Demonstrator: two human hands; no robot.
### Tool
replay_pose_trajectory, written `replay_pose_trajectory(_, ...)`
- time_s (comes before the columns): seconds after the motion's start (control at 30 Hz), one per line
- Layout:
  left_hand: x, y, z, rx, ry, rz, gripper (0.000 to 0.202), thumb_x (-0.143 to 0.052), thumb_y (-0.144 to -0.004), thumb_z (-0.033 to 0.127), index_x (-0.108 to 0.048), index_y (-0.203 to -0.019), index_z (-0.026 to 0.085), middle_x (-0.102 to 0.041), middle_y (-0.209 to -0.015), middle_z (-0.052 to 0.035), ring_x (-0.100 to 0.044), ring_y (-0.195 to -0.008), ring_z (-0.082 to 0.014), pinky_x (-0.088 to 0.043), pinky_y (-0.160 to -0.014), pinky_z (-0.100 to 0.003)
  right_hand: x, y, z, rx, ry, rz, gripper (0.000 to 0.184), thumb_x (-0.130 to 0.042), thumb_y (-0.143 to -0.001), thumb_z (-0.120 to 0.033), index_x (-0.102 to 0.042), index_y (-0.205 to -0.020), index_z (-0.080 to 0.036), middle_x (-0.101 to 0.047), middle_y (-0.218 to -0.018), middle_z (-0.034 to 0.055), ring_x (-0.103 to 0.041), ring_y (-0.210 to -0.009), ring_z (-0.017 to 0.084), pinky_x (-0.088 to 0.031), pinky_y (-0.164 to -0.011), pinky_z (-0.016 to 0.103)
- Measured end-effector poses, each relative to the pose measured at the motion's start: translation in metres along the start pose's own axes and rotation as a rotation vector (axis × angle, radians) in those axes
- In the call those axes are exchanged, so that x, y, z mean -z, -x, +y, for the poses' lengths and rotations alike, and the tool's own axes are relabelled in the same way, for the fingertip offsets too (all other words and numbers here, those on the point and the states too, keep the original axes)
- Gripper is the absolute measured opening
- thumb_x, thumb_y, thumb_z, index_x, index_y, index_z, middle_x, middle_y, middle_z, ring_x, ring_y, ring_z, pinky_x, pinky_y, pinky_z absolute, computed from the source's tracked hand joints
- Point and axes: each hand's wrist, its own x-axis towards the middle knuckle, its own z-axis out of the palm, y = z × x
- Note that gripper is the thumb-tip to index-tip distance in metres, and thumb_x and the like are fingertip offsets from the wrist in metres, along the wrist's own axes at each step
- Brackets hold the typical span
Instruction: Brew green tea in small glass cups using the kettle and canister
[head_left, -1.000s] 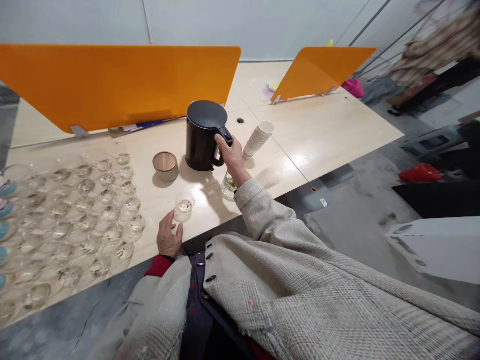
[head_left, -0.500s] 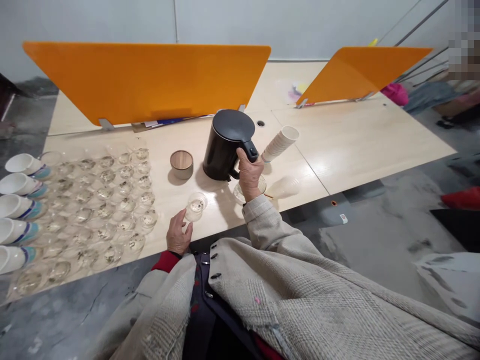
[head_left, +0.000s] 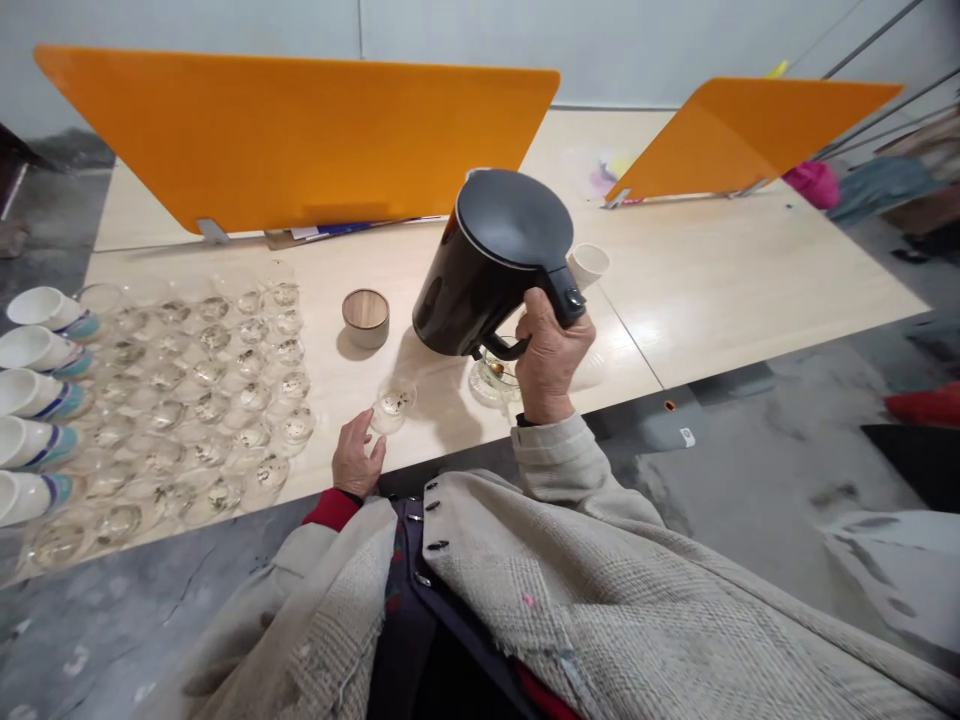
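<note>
My right hand [head_left: 551, 360] is closed round the handle of a black electric kettle [head_left: 472, 285]. The kettle hangs above the table, tilted slightly to the left, its lid shut. My left hand [head_left: 358, 455] rests at the table's front edge, thumb and fingers apart, fingertips at the side of a clear plastic cup [head_left: 393, 402] with dark bits in its bottom. Partly behind the kettle and right hand stands a clear glass dish [head_left: 491, 385] with a small brownish thing in it. A small round pot with a wooden top [head_left: 365, 318] stands left of the kettle.
Rows of clear cups with dark bits [head_left: 210, 400] cover the table's left side, beside several white paper cups [head_left: 41, 395] lying on their sides. Right of the kettle shows a paper cup [head_left: 589, 262]. Orange dividers [head_left: 300, 140] stand along the back.
My right hand has brought the kettle up and to the right, nearer the camera, and it now hides most of the paper cup stack. My left hand has stayed by the clear cup.
</note>
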Motion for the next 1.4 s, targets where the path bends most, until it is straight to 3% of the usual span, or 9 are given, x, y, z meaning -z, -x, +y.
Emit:
replay_pose_trajectory(0.17,0.001,-0.001,0.001,0.02,0.028,0.009,0.048,-0.063,-0.097,0.029,-0.063,-0.144,0.02,-0.072,-0.134,-0.0158,-0.07,-0.118,-0.0261,-0.072,-0.081,-0.038,0.023,0.007,-0.056,-0.004,-0.068,-0.006,0.062,-0.09,-0.071,-0.065,-0.044,-0.056,-0.026,-0.035,-0.05,-0.0098,-0.036,-0.044,0.009,-0.033,-0.043,0.028)
replay_pose_trajectory(0.3,0.005,-0.002,0.002,0.017,0.1,0.022,0.045,-0.064,-0.098,0.03,-0.065,-0.142,0.018,-0.073,-0.132,-0.0161,-0.072,-0.114,-0.0248,-0.072,-0.082,-0.038,0.056,0.021,-0.091,0.027,-0.016,-0.126,0.062,-0.088,-0.077,-0.056,-0.04,-0.052,-0.027,-0.03,-0.051,-0.0077,-0.034,-0.044,0.012,-0.03,-0.042,0.031)
replay_pose_trajectory(0.53,0.017,-0.002,0.012,0.126,0.279,-0.044,0.039,-0.063,-0.101,0.042,-0.072,-0.132,0.019,-0.075,-0.129,-0.0128,-0.076,-0.111,-0.0228,-0.071,-0.089,-0.038,0.11,0.056,-0.121,-0.093,0.185,-0.265,0.038,-0.085,-0.079,-0.043,-0.058,-0.056,-0.03,-0.047,-0.055,-0.0035,-0.041,-0.05,0.016,-0.032,-0.046,0.034)
replay_pose_trajectory(0.67,0.028,-0.003,0.032,0.104,0.426,-0.176,0.043,-0.065,-0.101,0.05,-0.073,-0.131,0.019,-0.079,-0.123,-0.0124,-0.078,-0.11,-0.0243,-0.069,-0.092,-0.04,0.126,0.065,-0.126,-0.165,0.317,-0.343,0.027,-0.09,-0.072,-0.038,-0.066,-0.064,-0.03,-0.05,-0.059,-0.0041,-0.04,-0.051,0.016,-0.03,-0.046,0.031)
replay_pose_trajectory(0.8,0.036,-0.01,0.062,0.03,0.61,-0.422,0.06,-0.07,-0.097,0.056,-0.066,-0.147,0.023,-0.075,-0.139,-0.0126,-0.076,-0.121,-0.0288,-0.07,-0.094,-0.044,0.128,0.066,-0.126,-0.202,0.399,-0.446,0.026,-0.093,-0.069,-0.037,-0.068,-0.067,-0.029,-0.051,-0.06,-0.0052,-0.042,-0.053,0.015,-0.033,-0.046,0.029)
replay_pose_trajectory(0.9,0.038,-0.015,0.084,-0.013,0.723,-0.523,0.069,-0.076,-0.093,0.055,-0.061,-0.155,0.026,-0.074,-0.142,-0.0127,-0.076,-0.122,-0.0317,-0.069,-0.096,-0.047,0.122,0.067,-0.126,-0.251,0.454,-0.477,0.028,-0.094,-0.069,-0.037,-0.068,-0.069,-0.028,-0.053,-0.062,-0.0055,-0.043,-0.055,0.014,-0.035,-0.048,0.029)
replay_pose_trajectory(1.0,0.037,-0.019,0.097,0.034,0.796,-0.616,0.08,-0.081,-0.089,0.054,-0.055,-0.16,0.027,-0.074,-0.144,-0.0122,-0.075,-0.125,-0.0343,-0.068,-0.099,-0.049,0.117,0.067,-0.126,-0.279,0.515,-0.495,0.033,-0.095,-0.069,-0.044,-0.066,-0.068,-0.027,-0.05,-0.062,-0.0056,-0.041,-0.056,0.014,-0.035,-0.049,0.028)
replay_pose_trajectory(1.23,0.03,-0.017,0.096,0.068,0.912,-0.704,0.082,-0.083,-0.089,0.051,-0.052,-0.161,0.024,-0.073,-0.145,-0.0151,-0.076,-0.125,-0.0337,-0.067,-0.1,-0.048,0.107,0.066,-0.124,-0.283,0.621,-0.553,0.039,-0.093,-0.071,-0.047,-0.061,-0.066,-0.026,-0.044,-0.06,-0.006,-0.036,-0.056,0.014,-0.031,-0.045,0.027)
replay_pose_trajectory(1.4,0.027,-0.014,0.088,0.06,0.935,-0.733,0.081,-0.083,-0.09,0.055,-0.054,-0.159,0.025,-0.076,-0.14,-0.0147,-0.077,-0.123,-0.0327,-0.066,-0.101,-0.047,0.098,0.064,-0.123,-0.296,0.658,-0.63,0.03,-0.091,-0.075,-0.045,-0.069,-0.074,-0.024,-0.055,-0.065,-0.0045,-0.048,-0.061,0.014,-0.041,-0.052,0.027)
